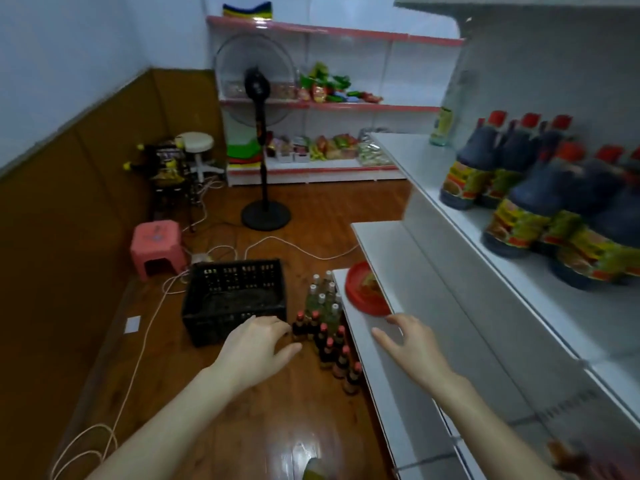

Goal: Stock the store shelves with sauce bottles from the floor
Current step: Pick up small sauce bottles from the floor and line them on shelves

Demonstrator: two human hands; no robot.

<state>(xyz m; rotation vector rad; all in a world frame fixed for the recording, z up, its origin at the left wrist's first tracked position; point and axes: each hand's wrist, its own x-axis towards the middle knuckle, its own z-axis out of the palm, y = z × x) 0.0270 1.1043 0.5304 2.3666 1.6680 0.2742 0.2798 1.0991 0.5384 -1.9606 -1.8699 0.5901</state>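
Left grip (259, 341): released, fingers loosely spread, holding nothing, above the floor (277, 410). Right grip (405, 341): released, fingers extended over a lower shelf (381, 244) edge. Small sauce bottles (329, 341): standing on the floor between both grips. Black crate (235, 299): just beyond the left grip. Large dark bottles (536, 188): shelved above the right grip.

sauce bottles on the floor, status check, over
Left hand open, reaching at the sauce bottles; right hand open over the white shelf. Bottles upright on floor, between black crate and shelf. Red dish on base ledge.
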